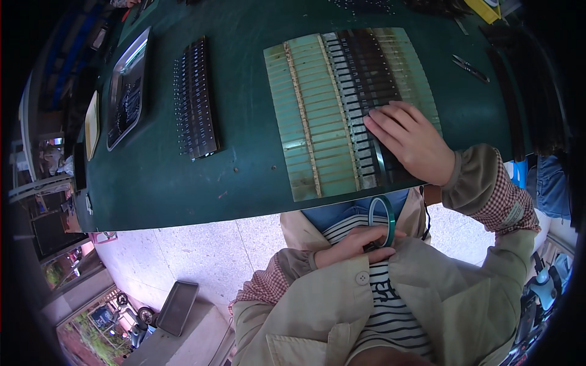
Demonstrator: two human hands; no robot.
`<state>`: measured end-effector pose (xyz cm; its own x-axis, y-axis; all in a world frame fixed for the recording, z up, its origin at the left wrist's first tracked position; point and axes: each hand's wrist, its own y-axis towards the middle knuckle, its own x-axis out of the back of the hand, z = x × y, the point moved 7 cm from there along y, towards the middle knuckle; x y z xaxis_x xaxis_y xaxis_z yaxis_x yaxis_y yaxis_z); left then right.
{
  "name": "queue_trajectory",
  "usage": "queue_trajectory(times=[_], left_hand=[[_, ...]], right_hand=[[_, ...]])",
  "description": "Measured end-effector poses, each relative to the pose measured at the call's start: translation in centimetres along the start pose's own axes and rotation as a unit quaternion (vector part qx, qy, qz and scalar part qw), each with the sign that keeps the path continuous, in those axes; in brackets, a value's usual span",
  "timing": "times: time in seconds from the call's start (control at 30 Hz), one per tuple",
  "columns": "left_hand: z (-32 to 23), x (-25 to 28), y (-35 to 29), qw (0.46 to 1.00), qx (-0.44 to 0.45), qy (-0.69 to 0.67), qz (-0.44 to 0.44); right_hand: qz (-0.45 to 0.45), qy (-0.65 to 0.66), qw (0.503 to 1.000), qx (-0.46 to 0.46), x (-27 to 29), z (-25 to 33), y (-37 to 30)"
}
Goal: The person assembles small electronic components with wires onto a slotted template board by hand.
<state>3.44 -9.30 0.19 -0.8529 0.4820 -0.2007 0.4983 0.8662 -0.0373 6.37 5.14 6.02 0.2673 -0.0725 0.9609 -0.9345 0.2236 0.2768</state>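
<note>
My left hand is closed around a roll of green tape just below the table's front edge. A narrow shiny strip of tape runs along the board from the front edge towards my other fingers. My right hand lies with fingers stretched out on the dark strips on the board, fingertips pressing down beside a row of small metal-like prongs. Beneath is a pale green slotted board with two lengthwise ribs. The right palm hides part of the strips.
A dark strip bundle with small pins lies left of the board. Further left stand a metal tray of dark small parts and a pale yellow flat piece. Tweezers lie at right, near long dark strips. A yellow container sits far right.
</note>
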Motion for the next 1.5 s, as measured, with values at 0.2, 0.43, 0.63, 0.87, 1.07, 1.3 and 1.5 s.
queue_trajectory(times=[0.2,0.43,0.63,0.87,1.07,1.3,1.5], left_hand=[[0.5,-0.1,0.1,0.999,-0.024,-0.011,-0.024],[1.6,-0.2,0.3,0.999,-0.03,-0.002,-0.03],[2.7,-0.2,0.7,1.0,-0.016,0.002,-0.02],[4.0,-0.7,1.2,1.0,0.021,-0.015,-0.015],[4.0,-1.4,1.7,0.999,0.047,-0.011,-0.013],[3.8,-1.7,1.7,0.999,0.038,0.005,-0.017],[4.2,-1.4,1.9,0.998,0.042,-0.022,-0.03]], right_hand=[[-0.004,0.075,0.997,-0.02,0.3,-0.9,-0.5],[0.044,0.121,0.991,-0.024,-0.9,-0.8,-1.3],[0.02,0.064,0.998,0.008,-2.0,0.5,-2.3],[0.019,0.07,0.997,0.023,-1.2,0.5,-3.7],[0.028,0.133,0.99,-0.037,-0.9,-1.3,-5.1],[0.026,0.065,0.998,0.002,-1.0,1.0,-5.7],[0.033,0.098,0.994,0.032,-0.6,1.4,-5.9]])
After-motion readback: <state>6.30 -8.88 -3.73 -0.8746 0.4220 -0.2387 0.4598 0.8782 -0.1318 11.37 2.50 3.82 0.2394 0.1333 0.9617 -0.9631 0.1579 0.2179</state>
